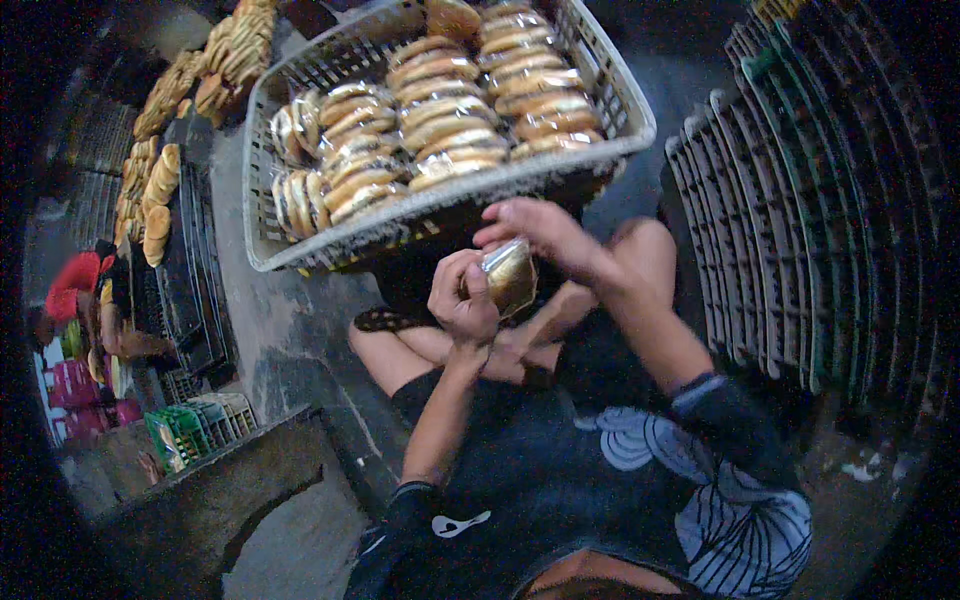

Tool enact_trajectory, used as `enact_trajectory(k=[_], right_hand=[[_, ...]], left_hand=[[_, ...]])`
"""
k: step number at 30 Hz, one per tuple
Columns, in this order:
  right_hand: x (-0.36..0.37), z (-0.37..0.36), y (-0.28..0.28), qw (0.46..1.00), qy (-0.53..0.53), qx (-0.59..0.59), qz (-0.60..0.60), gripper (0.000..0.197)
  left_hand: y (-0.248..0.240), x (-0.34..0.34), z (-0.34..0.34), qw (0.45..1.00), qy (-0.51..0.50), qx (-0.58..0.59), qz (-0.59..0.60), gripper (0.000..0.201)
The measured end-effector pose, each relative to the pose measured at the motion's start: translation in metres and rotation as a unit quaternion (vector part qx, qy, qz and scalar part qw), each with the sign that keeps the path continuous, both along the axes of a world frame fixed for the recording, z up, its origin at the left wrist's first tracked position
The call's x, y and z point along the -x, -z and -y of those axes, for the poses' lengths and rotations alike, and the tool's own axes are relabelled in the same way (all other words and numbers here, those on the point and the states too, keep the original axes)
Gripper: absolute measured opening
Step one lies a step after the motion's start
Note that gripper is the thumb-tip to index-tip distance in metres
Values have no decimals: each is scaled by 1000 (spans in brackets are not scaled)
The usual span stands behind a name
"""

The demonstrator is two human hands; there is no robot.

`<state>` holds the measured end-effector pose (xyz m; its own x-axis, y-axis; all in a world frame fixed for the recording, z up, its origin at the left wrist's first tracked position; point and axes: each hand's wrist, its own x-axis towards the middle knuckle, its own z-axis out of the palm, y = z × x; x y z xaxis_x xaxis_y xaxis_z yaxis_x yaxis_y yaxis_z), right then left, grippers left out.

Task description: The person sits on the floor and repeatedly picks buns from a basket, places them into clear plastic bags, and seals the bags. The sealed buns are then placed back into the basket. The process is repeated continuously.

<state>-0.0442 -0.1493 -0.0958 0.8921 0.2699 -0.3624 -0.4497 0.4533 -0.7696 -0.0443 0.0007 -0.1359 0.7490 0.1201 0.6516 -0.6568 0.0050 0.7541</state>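
In my left hand point(463, 297) is a small golden-brown bread in a clear, shiny plastic bag point(512, 282); the fingers are closed around its left side. My right hand point(545, 235) is just above the bag's top end, smeared by motion, and whether it grips the plastic does not show. Beyond both hands, a white plastic crate point(375, 230) holds rows of round, flat breads point(455, 125), stacked on edge in clear bags.
Stacked plastic crates point(745, 240), grey and green, rise at the right. On the left, loose breads point(160, 200) lie by dark racks point(195, 270). Another person in red point(80, 285) works there, near a green crate point(205, 430). A low concrete ledge point(230, 490) stands at lower left.
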Motion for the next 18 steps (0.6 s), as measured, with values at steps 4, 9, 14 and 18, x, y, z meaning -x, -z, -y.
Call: enact_trajectory(k=[4,9,14,18], right_hand=[[-23,-8,-27,933,-4,302,194,45],[-80,26,-50,761,100,570,294,59],[-97,24,-7,607,62,740,283,63],[-92,27,-17,669,133,684,257,53]], left_hand=[[-67,-57,15,989,-69,-3,-130,40],[-107,-232,-8,992,-52,-114,-34,23],[-76,-397,-41,845,-166,-491,134,21],[-33,-442,-49,717,-72,-689,-79,25]])
